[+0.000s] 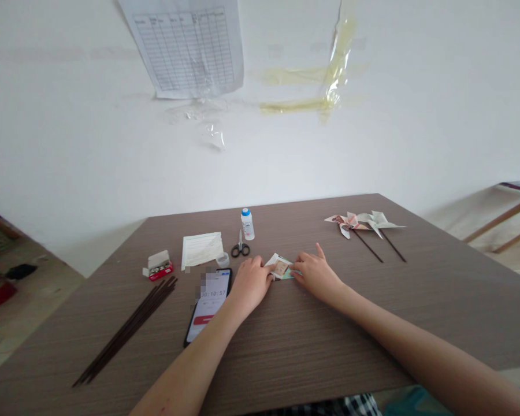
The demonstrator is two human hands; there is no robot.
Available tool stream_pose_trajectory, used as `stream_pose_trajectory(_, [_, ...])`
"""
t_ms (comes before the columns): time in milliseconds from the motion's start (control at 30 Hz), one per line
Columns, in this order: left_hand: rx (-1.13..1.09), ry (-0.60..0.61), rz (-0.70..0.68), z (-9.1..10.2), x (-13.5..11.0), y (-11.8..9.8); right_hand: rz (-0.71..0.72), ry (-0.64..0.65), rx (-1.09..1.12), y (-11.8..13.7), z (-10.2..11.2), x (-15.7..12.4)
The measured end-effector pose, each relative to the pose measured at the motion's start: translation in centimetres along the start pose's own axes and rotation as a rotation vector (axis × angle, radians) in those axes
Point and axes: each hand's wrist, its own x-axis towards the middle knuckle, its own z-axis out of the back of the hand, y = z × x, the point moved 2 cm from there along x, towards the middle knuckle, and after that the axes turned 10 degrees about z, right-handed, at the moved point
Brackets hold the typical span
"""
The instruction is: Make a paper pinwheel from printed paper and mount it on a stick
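Observation:
A small piece of printed paper (281,268), partly folded, lies on the table between my hands. My left hand (252,281) holds its left edge, with the fingers curled over and the thumb against the paper. On the opposite side my right hand (317,276) grips the right edge with thumb and fingers, one finger sticking up. The fingertips cover parts of the paper's edges. Left of my left hand lies a phone (210,300) showing a running timer. Scissors (240,249) with black handles and a white bottle with a blue cap (247,224) are just beyond it.
A bundle of thin dark sticks (127,329) lies at the left, near a small open red-and-white box (159,267). Sheets of paper (201,248) and a small clear cup (222,259) are behind the phone. Two paper pinwheels on sticks (351,223) rest at the back right.

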Motion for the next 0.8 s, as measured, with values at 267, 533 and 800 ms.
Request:
stream_pose_trajectory(267, [0.024,0.027,0.011,0.32,-0.12,-0.3,-0.007,0.017,0.0,0.3,0.37,-0.04])
stream_pose_trajectory(533, [-0.006,0.004,0.005,0.42,-0.16,-0.44,-0.001,0.031,-0.039,0.44,0.34,0.0])
stream_pose_trajectory(800, [0.014,0.016,0.034,0.88,-0.37,-0.68,-0.012,-0.011,0.019,0.29,0.07,-0.15])
